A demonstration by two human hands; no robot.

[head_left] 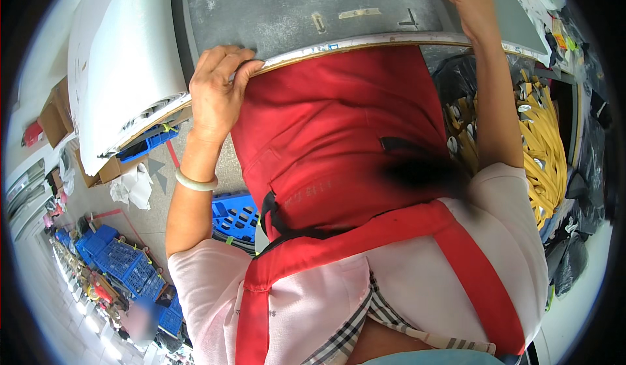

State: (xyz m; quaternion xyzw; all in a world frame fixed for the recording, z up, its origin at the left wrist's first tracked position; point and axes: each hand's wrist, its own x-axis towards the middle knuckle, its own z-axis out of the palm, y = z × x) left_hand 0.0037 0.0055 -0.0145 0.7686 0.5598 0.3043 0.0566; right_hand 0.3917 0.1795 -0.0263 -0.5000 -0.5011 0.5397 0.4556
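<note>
Setting: factory workshop or small production floor. Evidence: grey, scuffed table (293,6) with metal-edged rim, tape marks on its top, directly beyond the fingers (238,61) of the left hand. Left of those fingers, a thick stack of white sheet material (124,58). Below it, blue plastic crates (120,260) in a row along a bare concrete floor (150,215), with cardboard boxes (55,114). Right of the fingers, a heap of yellow straps (544,150) with metal ends. Worker wears a red apron (339,143).
</note>
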